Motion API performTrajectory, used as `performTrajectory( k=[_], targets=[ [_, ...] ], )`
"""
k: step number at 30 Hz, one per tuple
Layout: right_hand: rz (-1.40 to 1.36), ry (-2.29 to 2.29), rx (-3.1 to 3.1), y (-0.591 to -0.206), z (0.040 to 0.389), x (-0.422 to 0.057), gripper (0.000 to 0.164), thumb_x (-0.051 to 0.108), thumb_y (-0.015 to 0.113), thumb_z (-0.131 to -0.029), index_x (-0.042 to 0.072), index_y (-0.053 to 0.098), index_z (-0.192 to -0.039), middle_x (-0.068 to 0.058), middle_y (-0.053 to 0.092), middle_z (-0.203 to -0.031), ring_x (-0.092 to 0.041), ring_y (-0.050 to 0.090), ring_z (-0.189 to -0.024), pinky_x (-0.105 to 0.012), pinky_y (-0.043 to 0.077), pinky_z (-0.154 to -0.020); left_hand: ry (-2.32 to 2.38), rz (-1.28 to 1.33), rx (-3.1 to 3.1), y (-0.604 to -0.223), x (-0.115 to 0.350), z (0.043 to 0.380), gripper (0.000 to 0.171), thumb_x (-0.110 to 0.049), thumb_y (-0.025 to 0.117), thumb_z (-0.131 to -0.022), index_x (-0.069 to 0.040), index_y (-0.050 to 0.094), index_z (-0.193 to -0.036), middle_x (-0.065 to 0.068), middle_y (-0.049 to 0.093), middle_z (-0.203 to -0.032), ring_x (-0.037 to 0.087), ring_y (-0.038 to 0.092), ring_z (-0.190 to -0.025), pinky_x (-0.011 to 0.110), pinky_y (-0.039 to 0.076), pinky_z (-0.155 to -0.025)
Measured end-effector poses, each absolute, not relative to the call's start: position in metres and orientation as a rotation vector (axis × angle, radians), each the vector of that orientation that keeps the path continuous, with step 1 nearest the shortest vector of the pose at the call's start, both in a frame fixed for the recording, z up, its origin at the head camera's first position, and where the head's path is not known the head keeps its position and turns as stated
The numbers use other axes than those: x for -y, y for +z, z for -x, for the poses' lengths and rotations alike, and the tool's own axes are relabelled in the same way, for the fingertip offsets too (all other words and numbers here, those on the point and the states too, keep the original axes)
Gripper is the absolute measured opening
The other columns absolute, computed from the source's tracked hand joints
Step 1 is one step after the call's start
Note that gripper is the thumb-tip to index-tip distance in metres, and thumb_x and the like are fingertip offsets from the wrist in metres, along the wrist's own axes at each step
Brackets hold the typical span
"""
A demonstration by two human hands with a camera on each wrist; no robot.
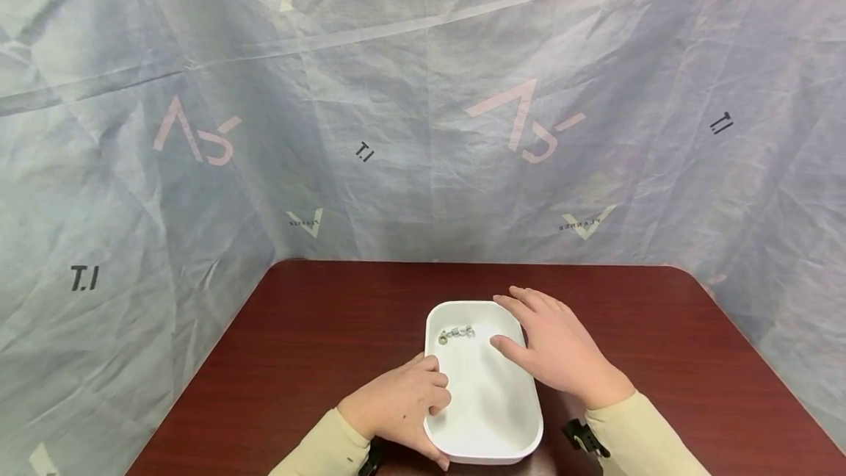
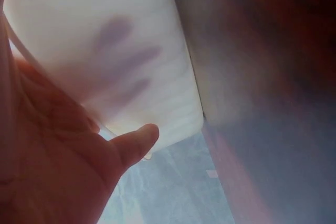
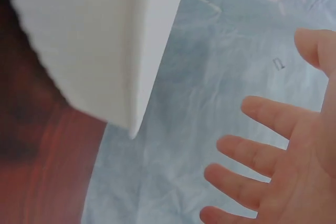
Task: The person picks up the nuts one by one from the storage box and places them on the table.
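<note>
A white, rounded rectangular tray (image 1: 485, 417) stands on the table in front of me. Toward its far left corner, several small metal nuts (image 1: 456, 333) lie in a short row. My left hand (image 1: 402, 399) grips the tray's left rim, fingers curled over into the tray and thumb outside. The left wrist view shows finger shadows through the tray wall (image 2: 142, 9), with the thumb (image 2: 137, 141) against the outside. Over the far right rim hovers my right hand (image 1: 558, 340), fingers spread. In the right wrist view its palm (image 3: 310, 156) holds nothing and is apart from the tray's side.
The dark red wooden table (image 1: 330, 329) has rounded far corners. Grey printed cloth (image 1: 423, 131) hangs behind it and along both sides. Each wrist wears a dark strap, and the one on the right wrist (image 1: 584, 438) sits beside the tray's near right corner.
</note>
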State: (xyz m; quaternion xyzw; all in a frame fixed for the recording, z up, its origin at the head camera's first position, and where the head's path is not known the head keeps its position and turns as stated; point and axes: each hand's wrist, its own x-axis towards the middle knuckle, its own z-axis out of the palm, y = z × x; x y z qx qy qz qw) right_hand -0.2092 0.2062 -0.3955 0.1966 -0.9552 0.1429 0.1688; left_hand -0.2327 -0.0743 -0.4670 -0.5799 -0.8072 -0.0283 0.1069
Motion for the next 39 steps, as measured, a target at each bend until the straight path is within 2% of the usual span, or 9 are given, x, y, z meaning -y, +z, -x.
performTrajectory(
  k=[10,15,23,29,34,39],
  targets=[
    [-0.635,0.422,2.739,-0.383,0.225,-0.172,0.053,0.050,0.068,-0.091,0.019,0.065,-0.133,-0.002,0.060,-0.133,-0.028,0.059,-0.117,-0.049,0.051,-0.087,-0.087,1.709,2.348,-0.466,0.075,0.233,0.070,-0.088,0.067,-0.063,-0.025,0.037,-0.066,-0.019,0.026,-0.071,0.006,0.030,-0.076,0.024,0.032,-0.077],
    [-0.658,0.396,2.783,-0.390,0.238,-0.155,0.047,0.049,0.067,-0.091,0.020,0.066,-0.128,0.003,0.061,-0.126,-0.024,0.060,-0.110,-0.043,0.052,-0.078,-0.082,1.707,2.335,-0.468,0.076,0.233,0.070,-0.088,0.067,-0.063,-0.025,0.036,-0.065,-0.019,0.027,-0.071,0.006,0.032,-0.077,0.024,0.032,-0.076],
    [-0.644,0.398,2.892,-0.410,0.256,-0.137,0.040,0.041,0.069,-0.089,0.021,0.068,-0.124,0.002,0.062,-0.118,-0.023,0.062,-0.098,-0.038,0.050,-0.067,-0.057,1.705,2.359,-0.466,0.076,0.230,0.069,-0.088,0.066,-0.063,-0.026,0.038,-0.066,-0.018,0.031,-0.070,0.006,0.032,-0.077,0.023,0.032,-0.076],
    [-0.659,0.377,2.926,-0.426,0.268,-0.129,0.040,0.035,0.070,-0.085,0.019,0.069,-0.121,0.000,0.065,-0.111,-0.021,0.063,-0.085,-0.036,0.049,-0.066,-0.049,1.698,2.331,-0.465,0.077,0.228,0.069,-0.088,0.067,-0.063,-0.026,0.037,-0.066,-0.019,0.029,-0.070,0.006,0.033,-0.077,0.023,0.033,-0.077],
    [-0.691,0.381,2.967,-0.436,0.272,-0.125,0.038,0.029,0.072,-0.086,0.017,0.068,-0.122,-0.003,0.067,-0.115,-0.018,0.064,-0.088,-0.035,0.049,-0.068,-0.048,1.693,2.304,-0.463,0.077,0.227,0.070,-0.088,0.067,-0.062,-0.026,0.036,-0.066,-0.019,0.026,-0.070,0.006,0.032,-0.076,0.023,0.033,-0.076],
    [-0.689,0.378,2.972,-0.443,0.272,-0.123,0.038,0.027,0.074,-0.085,0.018,0.068,-0.121,-0.002,0.067,-0.111,-0.017,0.062,-0.086,-0.038,0.049,-0.065,-0.020,1.692,2.315,-0.463,0.075,0.228,0.069,-0.089,0.065,-0.064,-0.026,0.037,-0.067,-0.018,0.029,-0.070,0.006,0.033,-0.077,0.022,0.033,-0.076]
  ],
)
